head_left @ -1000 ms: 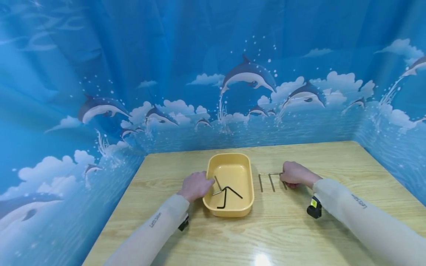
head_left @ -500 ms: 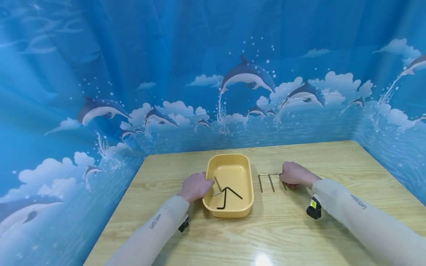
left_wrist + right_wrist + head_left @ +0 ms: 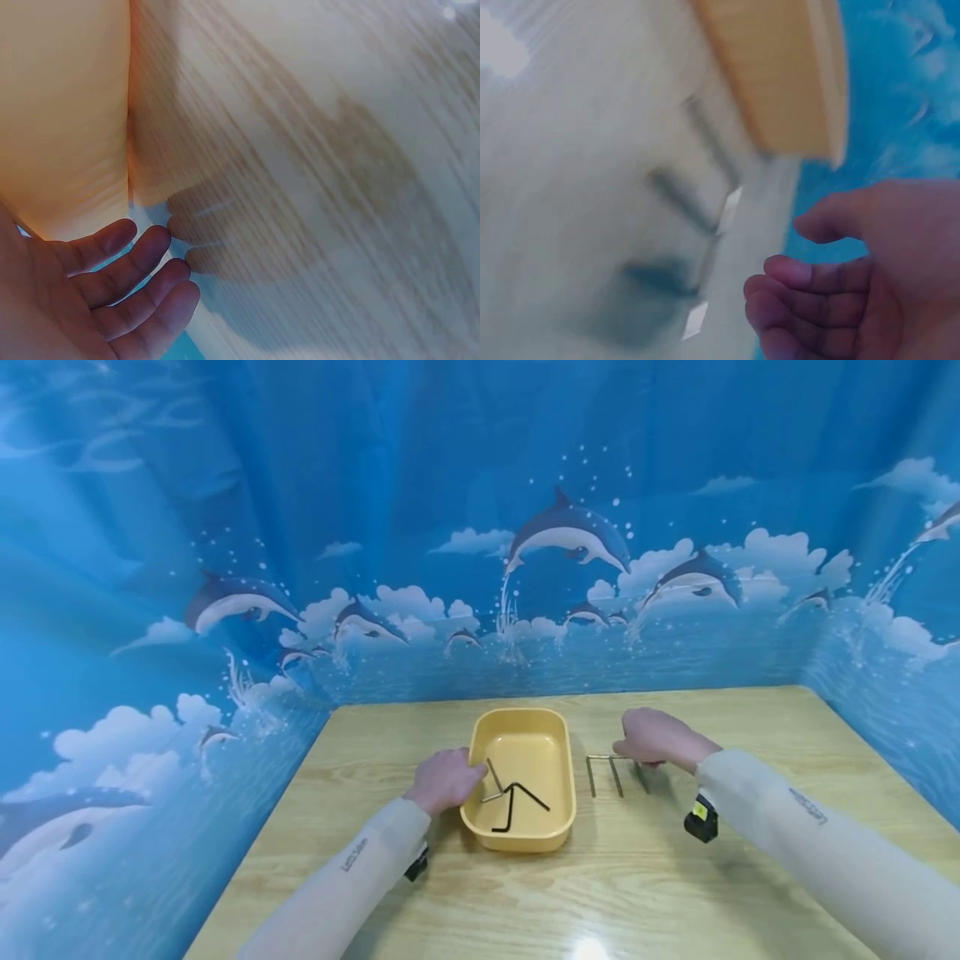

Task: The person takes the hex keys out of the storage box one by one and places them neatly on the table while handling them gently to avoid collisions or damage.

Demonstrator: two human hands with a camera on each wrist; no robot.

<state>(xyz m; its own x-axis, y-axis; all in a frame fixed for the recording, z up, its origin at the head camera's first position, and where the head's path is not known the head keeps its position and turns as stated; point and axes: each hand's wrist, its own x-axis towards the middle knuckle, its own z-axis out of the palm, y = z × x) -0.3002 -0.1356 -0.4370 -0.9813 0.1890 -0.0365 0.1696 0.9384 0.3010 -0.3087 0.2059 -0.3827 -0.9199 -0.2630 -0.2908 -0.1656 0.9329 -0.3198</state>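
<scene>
My left hand [image 3: 444,777] holds the left rim of the yellow plastic tub [image 3: 517,843], with the thumb over the edge. Its fingers [image 3: 135,259] curve along the outer wall in the left wrist view. Inside the tub lie two black hex keys and a brassy one [image 3: 494,775]. Right of the tub, three brassy hex keys [image 3: 617,779] lie side by side, long arms toward me and short arms in line. Above the rightmost key hovers my right hand [image 3: 660,737], holding nothing, its thumb apart from the loosely bent fingers [image 3: 787,300]. It partly covers that key.
Everything stands on a light wood-grain table [image 3: 480,910]. A blue dolphin-print curtain [image 3: 420,560] rises behind the table's back edge and along both sides. Each wrist carries a small black camera [image 3: 701,820].
My right hand has come off the rightmost hex key, rising and shifting slightly left. My left hand keeps its hold on the tub, and the hex keys lie as before.
</scene>
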